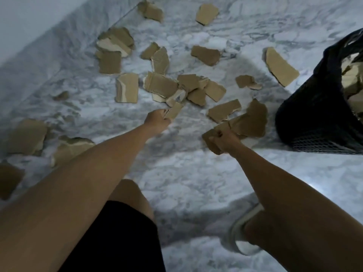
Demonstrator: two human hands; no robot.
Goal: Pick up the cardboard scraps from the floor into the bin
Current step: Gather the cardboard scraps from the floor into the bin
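Looking down from my head camera, I see the marble floor point(196, 173) filling the view, white with grey veining, and a pale wall point(23, 20) rising along its upper left edge. At the right edge stands the bin point(306, 122), black and mesh-sided, with a dark liner, and brown cardboard shows inside its mouth. The cardboard scraps point(161, 85) lie scattered over the floor ahead of me, thickest in a heap at the centre where pieces overlap, with loose ones farther off toward the wall and a few more by my left forearm. Below, I see my bent knee and black shorts point(121, 238), and a light shoe point(243, 232) on the floor under my right forearm. Both arms reach forward. My left hand point(157, 122) has its grip closed on a small scrap point(173, 111), pinched at the near edge of the heap. My right hand point(224, 141) has its fingers curled around a larger torn piece point(245, 124), which sticks out on both sides of the fist, just beside the bin's base.
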